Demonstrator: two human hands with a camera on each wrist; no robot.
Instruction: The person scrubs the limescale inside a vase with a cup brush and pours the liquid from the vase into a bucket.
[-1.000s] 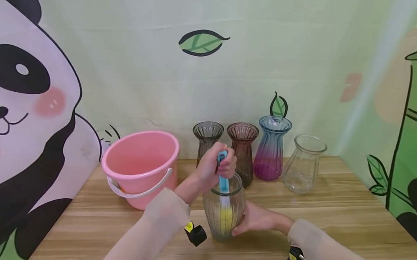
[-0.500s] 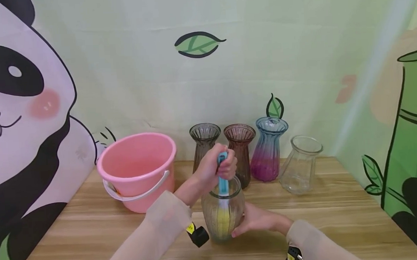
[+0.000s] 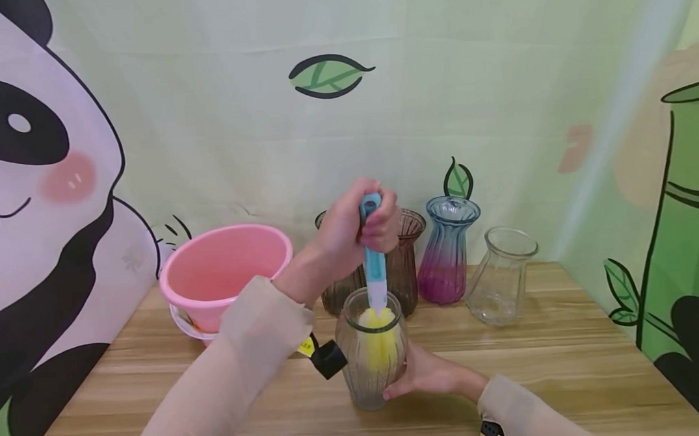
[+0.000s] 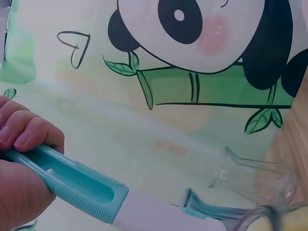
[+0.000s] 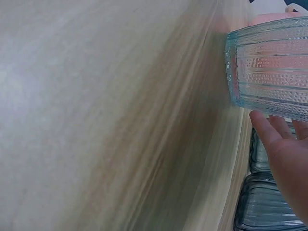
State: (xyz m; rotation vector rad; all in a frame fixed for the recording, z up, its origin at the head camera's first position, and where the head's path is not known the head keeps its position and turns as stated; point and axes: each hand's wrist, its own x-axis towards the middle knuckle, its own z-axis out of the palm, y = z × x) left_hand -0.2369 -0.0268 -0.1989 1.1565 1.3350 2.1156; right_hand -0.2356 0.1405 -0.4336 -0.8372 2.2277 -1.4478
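My left hand [image 3: 354, 227] grips the blue and white handle of a bottle brush [image 3: 375, 265], held upright above a clear ribbed glass vase [image 3: 362, 373]. The brush's yellow head reaches through the vase mouth into its upper part. Low on the vase's right side, my right hand [image 3: 429, 372] holds it, thumb in front and the other fingers partly hidden behind the glass. In the left wrist view the fingers wrap round the blue handle [image 4: 89, 185]. The right wrist view has the vase's base [image 5: 236, 70] close to the thumb.
A pink bucket [image 3: 227, 233] with a white handle stands at the left. Behind my hands are a grey vase [image 3: 341, 293] and a brown vase [image 3: 407, 267], both partly covered. Farther right stand a blue-purple vase [image 3: 445, 259] and a clear flared vase [image 3: 499, 289], on the wooden table [image 3: 544, 378].
My left hand has risen, drawing the yellow brush head from low in the vase up to its mouth. My right hand stays at the vase. The head view has shifted slightly.
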